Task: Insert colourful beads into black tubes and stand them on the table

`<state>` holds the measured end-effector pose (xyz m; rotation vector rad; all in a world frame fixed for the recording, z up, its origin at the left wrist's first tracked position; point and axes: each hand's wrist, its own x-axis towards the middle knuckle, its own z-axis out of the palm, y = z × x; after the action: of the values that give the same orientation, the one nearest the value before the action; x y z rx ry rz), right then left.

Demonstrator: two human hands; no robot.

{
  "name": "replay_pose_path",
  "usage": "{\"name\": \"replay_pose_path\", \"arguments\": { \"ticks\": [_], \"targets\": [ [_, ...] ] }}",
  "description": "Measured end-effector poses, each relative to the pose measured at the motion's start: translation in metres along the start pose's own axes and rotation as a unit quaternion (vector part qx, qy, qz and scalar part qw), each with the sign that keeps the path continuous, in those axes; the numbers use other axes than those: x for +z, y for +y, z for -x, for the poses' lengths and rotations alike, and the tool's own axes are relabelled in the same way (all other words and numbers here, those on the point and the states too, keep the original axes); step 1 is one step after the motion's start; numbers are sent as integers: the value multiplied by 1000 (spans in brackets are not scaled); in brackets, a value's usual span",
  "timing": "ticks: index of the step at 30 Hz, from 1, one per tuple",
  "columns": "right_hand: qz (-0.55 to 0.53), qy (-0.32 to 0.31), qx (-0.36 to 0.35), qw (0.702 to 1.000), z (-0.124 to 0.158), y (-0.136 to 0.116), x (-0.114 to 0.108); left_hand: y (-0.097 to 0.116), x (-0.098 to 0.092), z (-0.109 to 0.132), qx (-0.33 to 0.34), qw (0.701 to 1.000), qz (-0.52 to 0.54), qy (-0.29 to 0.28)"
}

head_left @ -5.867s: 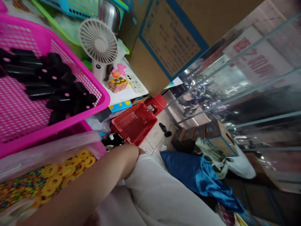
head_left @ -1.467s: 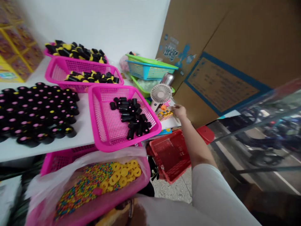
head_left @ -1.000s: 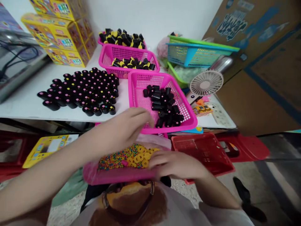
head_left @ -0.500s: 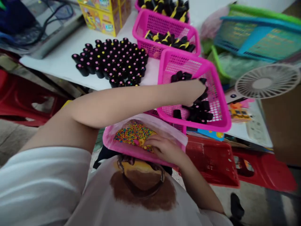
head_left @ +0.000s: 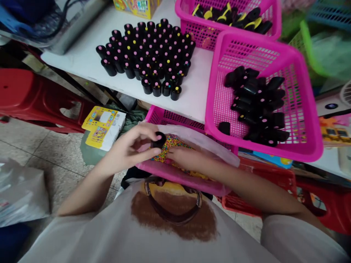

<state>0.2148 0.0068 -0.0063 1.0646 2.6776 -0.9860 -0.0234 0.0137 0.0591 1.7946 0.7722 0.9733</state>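
Observation:
My left hand [head_left: 128,148] holds a small black cup [head_left: 158,142] with a pink dot in its middle, thumb and fingers closed round its sides. The cup is over the left part of a pink basket [head_left: 181,179] lined with a whitish plastic sheet. Inside lie many small multicoloured beads [head_left: 171,141]. My right hand [head_left: 182,155] reaches into these beads with its fingers together; the fingertips are partly hidden, so what they pinch cannot be made out. Beyond the hands, several similar black cups [head_left: 153,51] stand upright in close rows on the white table [head_left: 196,95].
A pink basket [head_left: 216,80] holding several loose black cups [head_left: 251,87] overhangs the table edge on the right. Behind it, another pink basket [head_left: 192,31] contains black-and-yellow pieces [head_left: 230,14]. A red stool [head_left: 24,95] and yellow-white carton [head_left: 104,126] are at left.
My left hand has come back from the basket of loose cups to the beads, now with a black cup. My right hand has shifted slightly within the beads. The view has moved closer.

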Motion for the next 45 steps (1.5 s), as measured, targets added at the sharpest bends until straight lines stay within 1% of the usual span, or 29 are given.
{"name": "replay_pose_path", "arguments": {
  "ticks": [2,3,4,5,7,9,10,11,13,15,17,18,20,22,24,26,28,30,33,36,39,42,45],
  "targets": [
    [-5,-18,30,999,3,0,-8,-13,-8,20,-1,999,-3,38],
    [-11,-16,47,999,4,1,-11,-17,-10,27,-3,998,-13,54],
    [-17,0,63,998,5,4,-12,-21,-12,32,-12,997,-30,66],
    [-19,26,76,997,5,7,-12,-23,-14,35,-26,996,-56,72],
    [-7,99,99,990,2,14,-7,-24,-14,37,-48,988,-127,70],
    [5,170,115,979,-3,21,2,-22,-14,34,-42,980,-186,64],
    [5,192,118,974,-5,24,6,-21,-14,32,-34,977,-201,64],
    [4,198,119,973,-8,25,10,-20,-14,30,-26,975,-209,66],
    [10,165,126,978,-12,24,14,-20,-14,28,-16,976,-209,65],
    [30,101,134,985,-16,20,16,-21,-16,29,-7,977,-204,56],
    [39,43,118,991,-21,13,18,-24,-17,32,-4,979,-197,47],
    [36,27,101,994,-24,10,19,-25,-18,34,-5,980,-192,46],
    [21,25,57,998,-31,3,22,-28,-19,38,-16,982,-182,51],
    [11,45,26,999,-38,-3,27,-29,-20,41,-27,982,-179,56],
    [-3,55,15,998,-44,-8,32,-29,-20,43,-39,981,-182,55],
    [-30,51,10,998,-48,-10,35,-28,-19,44,-46,979,-190,57],
    [-63,45,-3,997,-51,-10,36,-27,-19,44,-38,977,-201,58],
    [-92,51,-14,994,-52,-8,34,-27,-18,44,-18,976,-211,51],
    [-128,73,-20,989,-46,-6,27,-27,-18,45,-11,973,-226,37],
    [-160,105,-29,981,-29,-6,15,-28,-16,47,-15,969,-245,15],
    [-173,175,-33,969,-9,-11,1,-32,-7,49,-27,962,-271,-17],
    [-140,242,-37,959,8,-19,-12,-37,6,49,-56,956,-288,-31],
    [-83,266,-49,959,17,-28,-22,-41,17,48,-79,954,-288,-27]
  ]
}}
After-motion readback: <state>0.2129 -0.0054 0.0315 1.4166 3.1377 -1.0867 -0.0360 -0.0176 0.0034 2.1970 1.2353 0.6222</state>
